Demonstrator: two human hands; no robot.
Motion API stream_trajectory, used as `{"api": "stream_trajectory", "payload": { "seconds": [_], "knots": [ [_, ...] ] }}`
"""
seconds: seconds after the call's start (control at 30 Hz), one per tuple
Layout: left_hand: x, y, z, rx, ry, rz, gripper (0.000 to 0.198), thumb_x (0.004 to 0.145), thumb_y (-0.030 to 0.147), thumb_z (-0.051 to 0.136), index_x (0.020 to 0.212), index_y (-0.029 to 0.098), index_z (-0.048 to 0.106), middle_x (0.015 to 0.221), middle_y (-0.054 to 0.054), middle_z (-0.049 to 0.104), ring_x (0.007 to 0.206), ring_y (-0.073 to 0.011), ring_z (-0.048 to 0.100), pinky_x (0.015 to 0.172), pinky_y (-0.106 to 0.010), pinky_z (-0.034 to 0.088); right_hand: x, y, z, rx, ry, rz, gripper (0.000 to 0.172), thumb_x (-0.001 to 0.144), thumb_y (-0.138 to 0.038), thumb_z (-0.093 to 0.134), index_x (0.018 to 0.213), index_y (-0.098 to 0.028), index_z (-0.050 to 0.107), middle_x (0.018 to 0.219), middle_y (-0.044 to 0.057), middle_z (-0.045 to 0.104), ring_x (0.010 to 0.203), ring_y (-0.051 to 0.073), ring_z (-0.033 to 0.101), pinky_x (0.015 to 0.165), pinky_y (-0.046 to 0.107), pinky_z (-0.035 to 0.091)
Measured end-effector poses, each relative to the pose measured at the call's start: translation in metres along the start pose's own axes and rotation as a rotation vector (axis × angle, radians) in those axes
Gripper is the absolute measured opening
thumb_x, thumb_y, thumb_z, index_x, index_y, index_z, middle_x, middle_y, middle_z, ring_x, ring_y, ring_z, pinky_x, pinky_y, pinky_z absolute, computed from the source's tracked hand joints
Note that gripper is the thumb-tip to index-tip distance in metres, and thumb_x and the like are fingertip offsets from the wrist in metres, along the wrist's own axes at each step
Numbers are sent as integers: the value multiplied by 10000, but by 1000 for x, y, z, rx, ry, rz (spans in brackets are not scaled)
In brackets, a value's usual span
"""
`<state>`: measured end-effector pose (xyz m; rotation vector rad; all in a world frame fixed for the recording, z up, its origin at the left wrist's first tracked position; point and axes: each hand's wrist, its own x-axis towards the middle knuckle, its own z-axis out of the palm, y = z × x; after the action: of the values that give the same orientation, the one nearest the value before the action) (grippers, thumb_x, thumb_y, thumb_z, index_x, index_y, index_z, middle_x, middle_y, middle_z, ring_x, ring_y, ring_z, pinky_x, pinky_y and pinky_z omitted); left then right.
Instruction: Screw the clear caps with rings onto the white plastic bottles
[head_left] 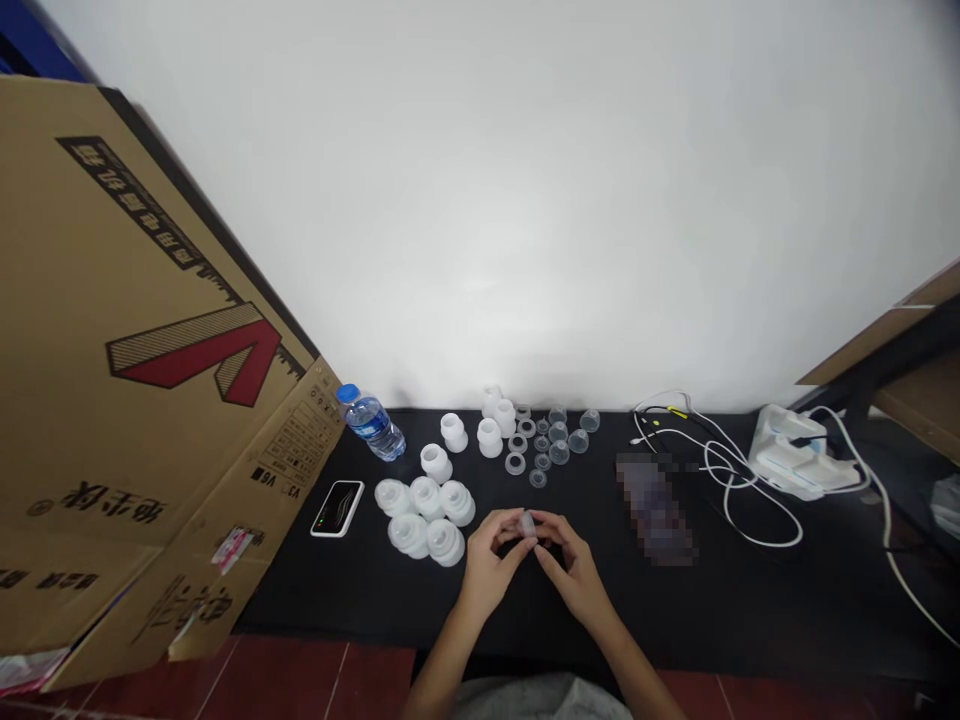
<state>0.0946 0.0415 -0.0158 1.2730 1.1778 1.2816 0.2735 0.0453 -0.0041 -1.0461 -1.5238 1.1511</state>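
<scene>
Head view. I observe the left hand and right hand jointly pinching a small, translucent, cupped plastic piece in their fingertips, above the near part of the matte black table. I judge the work partway: milky-white, stepped plastic rounds look assembled; glossy white collars, flat clear rings and smooth transparent domes remain loose.
</scene>
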Motion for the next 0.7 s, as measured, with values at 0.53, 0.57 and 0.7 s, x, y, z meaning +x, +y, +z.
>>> {"api": "stream_trajectory", "payload": {
  "seconds": [0.53, 0.57, 0.7],
  "knots": [
    [1, -1, -2, 142, 29, 106, 339, 902, 364, 854, 1200, 230, 764, 1047, -51, 742, 887, -204, 748, 785, -325, 636, -4, 8, 0, 85, -77, 11, 745, 1017, -464, 702, 1670, -296, 385, 1174, 67, 763, 1129, 241, 710, 1083, 422, 526],
    [1, -2, -1, 159, 43, 118, 317, 898, 359, 859, 1170, 228, 763, 1013, -41, 730, 868, -198, 736, 769, -316, 627, -4, 8, 0, 95, -87, 11, 742, 1010, -469, 714, 1662, -303, 399, 1171, 63, 758, 1123, 239, 712, 1094, 418, 515],
    [0, 1, 1, 200, 57, 147, 261, 894, 335, 861, 1114, 229, 769, 964, -33, 706, 864, -199, 714, 774, -316, 620, -2, 8, -1, 167, -104, 15, 687, 990, -496, 742, 1599, -316, 479, 1124, 53, 758, 1097, 252, 725, 1082, 413, 511]
  ]
}}
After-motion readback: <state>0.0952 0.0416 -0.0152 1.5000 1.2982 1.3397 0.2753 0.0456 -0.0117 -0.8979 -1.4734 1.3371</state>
